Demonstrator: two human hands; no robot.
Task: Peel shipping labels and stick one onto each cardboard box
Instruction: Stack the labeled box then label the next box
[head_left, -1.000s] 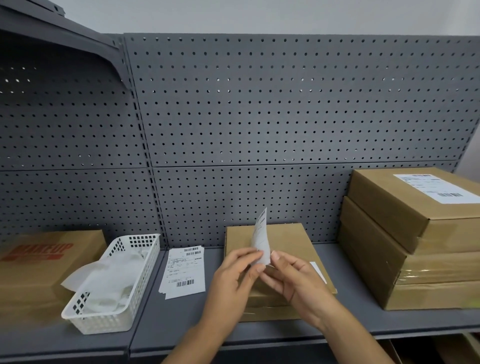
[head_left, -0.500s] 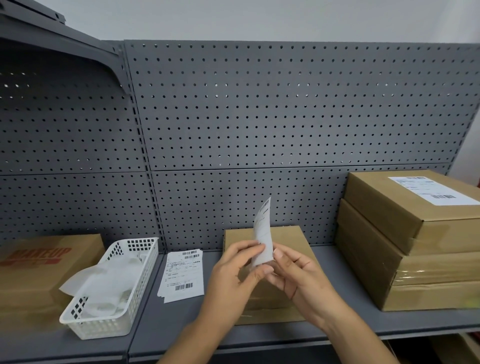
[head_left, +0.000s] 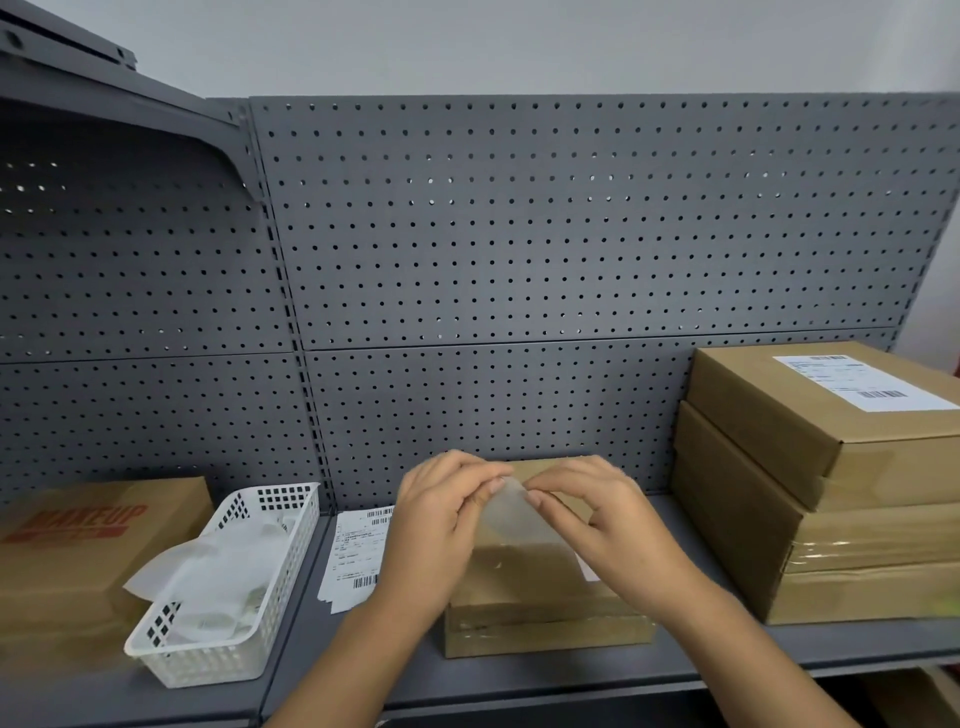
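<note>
Cardboard is what lies under the hands: a flat box (head_left: 545, 621) sits mid-shelf (head_left: 519, 680), with clear tape banding its front face. Just above its lid both hands meet on one label (head_left: 511, 519) — a pale, blurred sheet that hangs from the fingertips toward the box top. Its lower edge is close over the lid; I cannot tell whether it touches.

The left hand (head_left: 436, 519) takes the label's upper left edge in a pinching grip, with thumb and fingers curled in. The right hand (head_left: 602, 525) pinches the upper right edge the same way, fingers bent over the top. The two grips are nearly touching, with the top of the sheet caught between them. Blur hides any print on it, and hides whether its backing is on.

Just left of the box, beside the left wrist, a pile (head_left: 356, 556) of printed labels lies flat on the shelf, barcodes up. Further left a white basket (head_left: 228, 654) holds loose backing papers (head_left: 208, 571), one of them spilling over its rim. Past it is a brown carton (head_left: 67, 566) printed MAKEUP in red.

At the right, well apart from the hands, there is a stack (head_left: 857, 540) of bigger boxes — the top one has a stuck label (head_left: 862, 382) on its lid. Grey pegboard (head_left: 571, 234) backs the shelf.
</note>
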